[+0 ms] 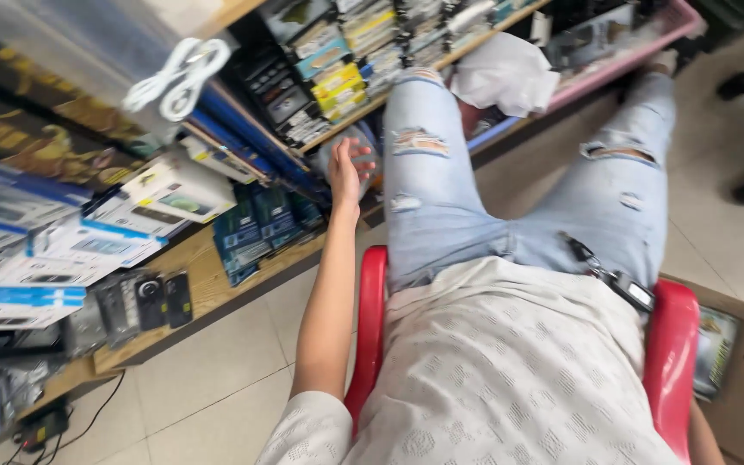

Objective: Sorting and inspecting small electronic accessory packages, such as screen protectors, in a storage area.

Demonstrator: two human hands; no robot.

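Left hand [348, 165] reaches open-fingered toward a clear packet [363, 142] on the shelf [208, 284]; boxes [165, 194] crowd beside.

the scene was bright and evenly lit from overhead, with soft, faint shadows under the shelf [208, 284]. motion blur smeared the boxes [53, 258] at left and the upper shelves. the floor tiles [217, 379] showed mild glare, and the edges bent slightly.

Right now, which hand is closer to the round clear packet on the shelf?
The left. The left hand reaches out, open, right beside the round clear packet, perhaps touching it. The right hand is out of view, down by the red chair.
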